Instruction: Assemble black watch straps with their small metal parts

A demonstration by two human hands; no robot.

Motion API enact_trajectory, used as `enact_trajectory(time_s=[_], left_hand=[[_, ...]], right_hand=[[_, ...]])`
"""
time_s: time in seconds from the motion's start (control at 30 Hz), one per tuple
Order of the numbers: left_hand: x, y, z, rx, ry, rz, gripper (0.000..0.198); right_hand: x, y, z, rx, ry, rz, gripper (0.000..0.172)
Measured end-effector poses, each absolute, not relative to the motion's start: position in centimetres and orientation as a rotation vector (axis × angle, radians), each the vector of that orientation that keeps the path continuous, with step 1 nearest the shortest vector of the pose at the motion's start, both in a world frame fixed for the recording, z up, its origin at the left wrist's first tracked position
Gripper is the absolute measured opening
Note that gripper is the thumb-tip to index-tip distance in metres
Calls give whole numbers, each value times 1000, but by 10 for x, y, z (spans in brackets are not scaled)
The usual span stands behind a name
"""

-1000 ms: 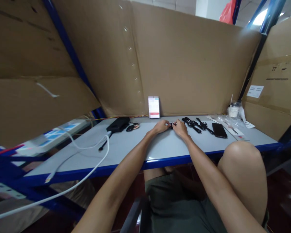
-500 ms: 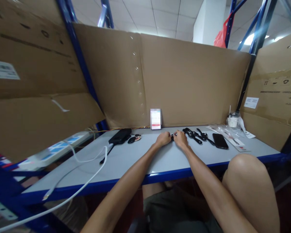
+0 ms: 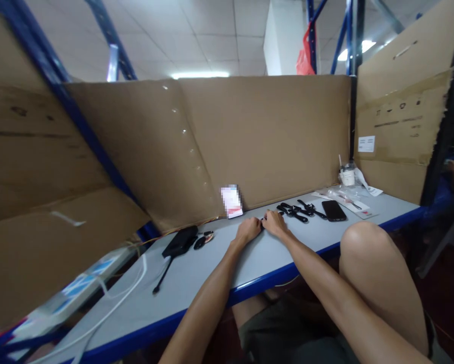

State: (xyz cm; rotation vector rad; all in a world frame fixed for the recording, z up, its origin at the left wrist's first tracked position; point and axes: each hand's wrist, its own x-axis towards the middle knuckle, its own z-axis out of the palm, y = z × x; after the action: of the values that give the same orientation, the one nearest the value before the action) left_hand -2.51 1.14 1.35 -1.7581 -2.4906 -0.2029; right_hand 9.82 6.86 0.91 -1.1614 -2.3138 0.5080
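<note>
Both hands meet over the grey table (image 3: 207, 288). My left hand (image 3: 249, 230) is closed, its fingers pressed against a small black object (image 3: 263, 221). From the other side my right hand (image 3: 275, 222) pinches the same object. Most of it is hidden by the fingers, so its exact kind does not show. To the right of my right hand lie several black watch-like straps (image 3: 295, 213), partly overlapping. Behind my hands a phone with a lit, blurred screen (image 3: 232, 202) leans against the cardboard.
A black phone (image 3: 334, 210) lies right of the straps, beside plastic packaging (image 3: 342, 197) and a white cup (image 3: 348, 176). At left are a black box with a cable (image 3: 180, 242), a black oval fob (image 3: 199, 243) and a power strip (image 3: 85, 283). Cardboard panels (image 3: 272, 136) enclose the table.
The camera view has tilted and shifted, so the table now slants. My hands stay together on the small black object, with more of it covered now.
</note>
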Motion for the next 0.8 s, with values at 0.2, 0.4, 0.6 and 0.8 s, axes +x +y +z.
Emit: enact_trajectory(time_s=[0.2, 0.4, 0.6, 0.8], left_hand=[[-32, 13, 9, -1751, -2455, -98, 45], [-28, 11, 11, -1752, -2466, -66, 46], [-32, 13, 11, -1774, -2479, -98, 50], [-41, 18, 7, -1856, -2449, -143, 50]], right_hand=[[98, 63, 9, -1151, -2306, 541, 37], [100, 58, 11, -1122, -2358, 493, 36], [105, 59, 11, -1056, -2383, 493, 36], [105, 72, 8, -1224, -2177, 591, 39]])
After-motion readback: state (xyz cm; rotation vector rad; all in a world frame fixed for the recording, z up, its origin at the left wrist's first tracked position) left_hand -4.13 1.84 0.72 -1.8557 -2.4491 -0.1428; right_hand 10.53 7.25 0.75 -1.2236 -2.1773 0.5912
